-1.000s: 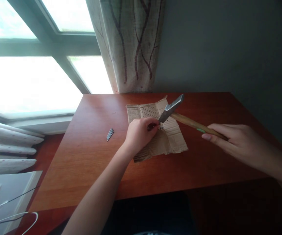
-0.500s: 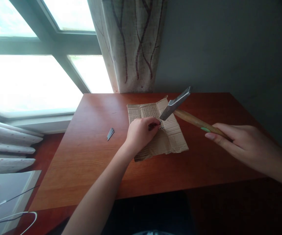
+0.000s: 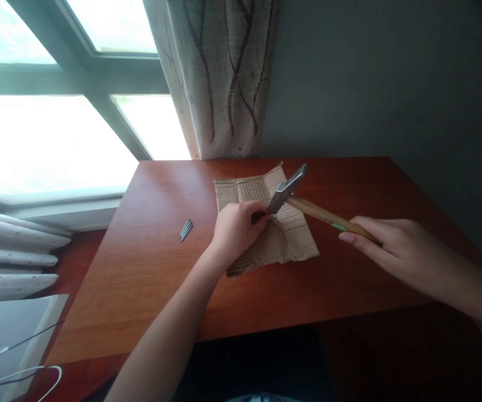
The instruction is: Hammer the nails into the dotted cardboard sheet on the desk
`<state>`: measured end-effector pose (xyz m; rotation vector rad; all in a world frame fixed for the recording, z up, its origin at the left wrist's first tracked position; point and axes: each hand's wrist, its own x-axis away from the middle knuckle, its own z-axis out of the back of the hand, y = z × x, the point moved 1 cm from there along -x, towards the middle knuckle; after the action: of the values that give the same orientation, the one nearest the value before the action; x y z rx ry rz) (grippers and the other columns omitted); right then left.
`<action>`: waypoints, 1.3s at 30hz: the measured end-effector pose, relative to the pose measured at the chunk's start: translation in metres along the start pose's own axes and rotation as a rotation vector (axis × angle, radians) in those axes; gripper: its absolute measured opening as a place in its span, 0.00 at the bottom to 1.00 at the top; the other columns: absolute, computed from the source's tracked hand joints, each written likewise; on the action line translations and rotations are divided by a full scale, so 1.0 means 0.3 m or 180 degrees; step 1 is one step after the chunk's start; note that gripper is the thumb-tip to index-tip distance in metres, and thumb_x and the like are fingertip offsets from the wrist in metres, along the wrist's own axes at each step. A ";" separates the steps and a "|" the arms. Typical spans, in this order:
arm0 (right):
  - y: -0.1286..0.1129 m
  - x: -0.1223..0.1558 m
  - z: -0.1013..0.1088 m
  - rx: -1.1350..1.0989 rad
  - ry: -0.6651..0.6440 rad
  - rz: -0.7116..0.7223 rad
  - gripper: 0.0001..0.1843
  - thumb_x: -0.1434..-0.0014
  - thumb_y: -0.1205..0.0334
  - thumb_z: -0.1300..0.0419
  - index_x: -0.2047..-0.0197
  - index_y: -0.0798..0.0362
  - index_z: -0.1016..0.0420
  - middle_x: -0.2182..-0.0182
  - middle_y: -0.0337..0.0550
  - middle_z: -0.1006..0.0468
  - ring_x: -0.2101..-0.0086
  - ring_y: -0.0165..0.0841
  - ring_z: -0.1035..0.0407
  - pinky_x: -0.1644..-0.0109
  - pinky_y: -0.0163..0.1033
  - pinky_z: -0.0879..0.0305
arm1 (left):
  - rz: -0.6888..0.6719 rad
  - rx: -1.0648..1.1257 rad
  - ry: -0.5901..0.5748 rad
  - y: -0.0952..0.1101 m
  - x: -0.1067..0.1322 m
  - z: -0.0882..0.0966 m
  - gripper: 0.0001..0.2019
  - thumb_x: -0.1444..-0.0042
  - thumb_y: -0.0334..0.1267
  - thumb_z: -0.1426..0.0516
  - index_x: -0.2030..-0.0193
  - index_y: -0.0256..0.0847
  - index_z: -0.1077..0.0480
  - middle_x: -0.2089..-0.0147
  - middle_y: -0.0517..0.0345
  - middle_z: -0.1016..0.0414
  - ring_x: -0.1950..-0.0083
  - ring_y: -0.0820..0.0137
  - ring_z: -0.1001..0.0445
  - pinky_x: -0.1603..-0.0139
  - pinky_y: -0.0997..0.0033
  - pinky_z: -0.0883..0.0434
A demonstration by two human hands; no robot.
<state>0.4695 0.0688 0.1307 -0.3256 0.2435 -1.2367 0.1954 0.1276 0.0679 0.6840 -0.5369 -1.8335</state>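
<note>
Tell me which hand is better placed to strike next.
Right, likely: the right hand grips the hammer, its head poised just above where the left hand pinches at the cardboard.

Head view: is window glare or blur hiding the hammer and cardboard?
Head view: window blown out white, yet no glare reaches the cardboard; hammer head slightly soft; right hand on its handle reads clearly; below the table edge, near black.
</note>
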 end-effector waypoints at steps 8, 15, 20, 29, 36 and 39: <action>-0.005 0.007 0.010 -0.0066 0.0284 -0.0003 0.24 0.34 0.39 0.47 0.75 0.46 0.39 0.83 0.35 0.37 0.82 0.32 0.41 0.76 0.40 0.49 | 0.0039 0.0084 0.0023 -0.004 -0.001 -0.004 0.05 0.43 0.35 0.39 0.62 0.45 0.20 0.65 0.59 0.17 0.68 0.69 0.23 0.66 0.71 0.31; -0.005 0.008 0.005 0.0037 -0.0012 -0.0040 0.24 0.33 0.39 0.49 0.73 0.47 0.36 0.81 0.36 0.33 0.80 0.32 0.37 0.73 0.39 0.46 | 0.0036 -0.0177 -0.0106 0.003 -0.001 -0.002 0.04 0.43 0.35 0.39 0.65 0.45 0.21 0.65 0.60 0.17 0.68 0.68 0.23 0.67 0.70 0.34; -0.009 0.018 0.010 0.0131 0.0010 -0.0119 0.25 0.32 0.40 0.49 0.73 0.48 0.38 0.82 0.34 0.36 0.80 0.30 0.39 0.73 0.38 0.47 | 0.0060 -0.0061 -0.0142 0.000 -0.005 -0.002 0.04 0.43 0.35 0.39 0.64 0.45 0.21 0.64 0.60 0.17 0.66 0.68 0.23 0.66 0.71 0.33; 0.003 0.018 -0.011 0.0093 -0.0018 -0.0196 0.24 0.31 0.41 0.49 0.73 0.49 0.38 0.81 0.34 0.36 0.79 0.29 0.39 0.73 0.37 0.47 | -0.0331 -0.0268 0.0073 -0.008 0.024 0.045 0.10 0.40 0.39 0.39 0.52 0.44 0.22 0.52 0.56 0.19 0.53 0.62 0.23 0.53 0.63 0.28; 0.011 0.009 -0.003 0.0154 0.0037 -0.0127 0.24 0.32 0.41 0.49 0.72 0.48 0.36 0.81 0.34 0.36 0.80 0.30 0.39 0.73 0.37 0.46 | -0.0500 -0.0707 -0.0065 -0.031 0.020 0.028 0.10 0.41 0.43 0.38 0.54 0.46 0.22 0.45 0.58 0.22 0.45 0.57 0.28 0.44 0.54 0.31; 0.002 0.003 -0.006 0.0136 0.0017 -0.0132 0.24 0.31 0.41 0.49 0.72 0.48 0.37 0.81 0.34 0.35 0.79 0.30 0.38 0.73 0.37 0.46 | -0.0478 -0.0720 -0.0097 -0.032 0.018 0.028 0.10 0.41 0.44 0.38 0.54 0.46 0.22 0.45 0.59 0.22 0.45 0.57 0.28 0.45 0.54 0.30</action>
<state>0.4698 0.0681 0.1288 -0.2916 0.2156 -1.2821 0.1818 0.1260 0.0668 0.5558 -0.2973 -2.0106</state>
